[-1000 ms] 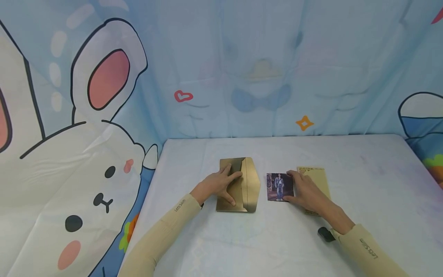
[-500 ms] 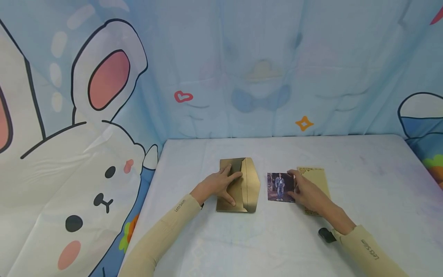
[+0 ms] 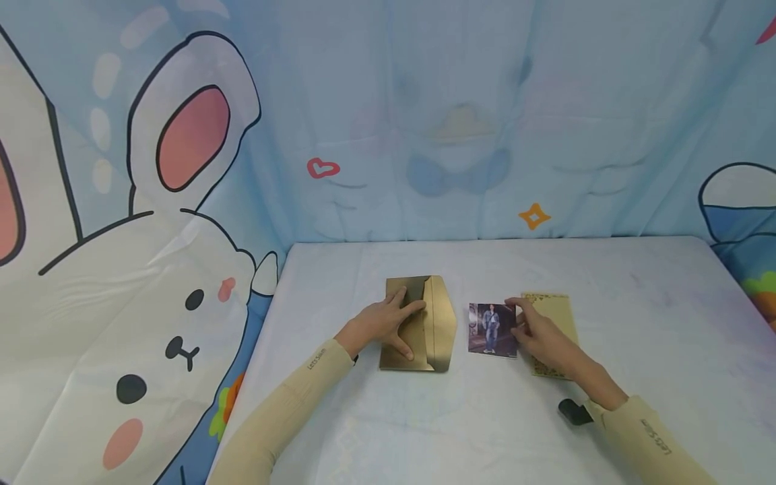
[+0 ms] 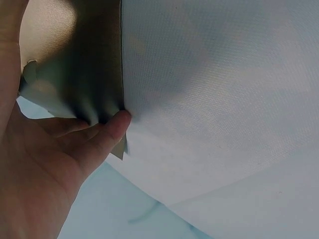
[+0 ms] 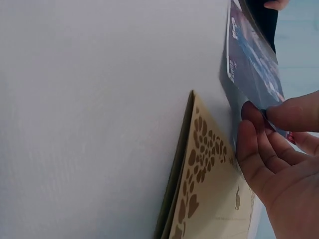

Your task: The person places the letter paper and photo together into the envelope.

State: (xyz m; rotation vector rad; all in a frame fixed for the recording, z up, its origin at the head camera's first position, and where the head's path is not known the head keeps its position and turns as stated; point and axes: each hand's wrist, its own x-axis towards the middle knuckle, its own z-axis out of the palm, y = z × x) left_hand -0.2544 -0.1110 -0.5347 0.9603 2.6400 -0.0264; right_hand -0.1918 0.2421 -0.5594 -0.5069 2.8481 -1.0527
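Observation:
In the head view a gold envelope (image 3: 405, 347) lies on the table with its flap unfolded to the right. My left hand (image 3: 383, 322) rests on it, fingers spread. The left wrist view shows that hand's thumb by the edge of the dark gold paper (image 4: 99, 50). To the right, my right hand (image 3: 541, 337) pinches the right edge of a small photo card (image 3: 492, 328) of a person in blue clothes. In the right wrist view the photo card (image 5: 251, 55) is tilted between thumb and fingers. Under that hand lies a cream folded card (image 3: 558, 311) with brown heart-like print.
A white cloth (image 3: 436, 431) covers the table. Behind it hangs a blue curtain (image 3: 376, 81) with cartoon prints, and a large printed rabbit (image 3: 182, 283) fills the left. A black wrist camera (image 3: 572, 411) sits by my right sleeve.
My right thumb has shifted from the photo's lower front toward its right edge, showing more of the picture. The photo moved very slightly right. My left hand stays in place.

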